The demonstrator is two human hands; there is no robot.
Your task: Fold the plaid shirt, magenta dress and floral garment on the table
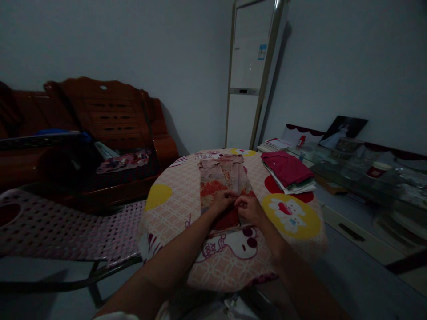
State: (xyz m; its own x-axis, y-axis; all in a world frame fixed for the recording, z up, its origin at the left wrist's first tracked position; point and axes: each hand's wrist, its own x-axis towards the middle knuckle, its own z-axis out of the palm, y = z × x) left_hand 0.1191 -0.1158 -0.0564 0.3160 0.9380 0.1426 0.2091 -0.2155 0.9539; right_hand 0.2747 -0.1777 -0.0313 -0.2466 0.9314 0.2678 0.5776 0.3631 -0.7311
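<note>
A patterned shirt (213, 175) in faded pink, orange and red lies face up on the cloth-covered round table, its sides tucked into a narrow rectangle and its neck end away from me. Both hands meet over its front opening, a little below the middle. My left hand (223, 202) is closed, its fingertips pinching the fabric at the opening. Close beside it, my right hand (250, 208) has curled fingers with thumb and forefinger pinched on the same front edge. The exact bit of cloth between the fingertips is too small and dark to make out.
A stack of folded clothes (287, 169), dark red on top, sits at the table's right. The tablecloth (180, 222) has cartoon prints. A glass-topped cabinet (360, 173) with clutter stands right, a woven chair (83, 226) left, a wooden sofa (110, 115) behind, an air conditioner (245, 80) at the back.
</note>
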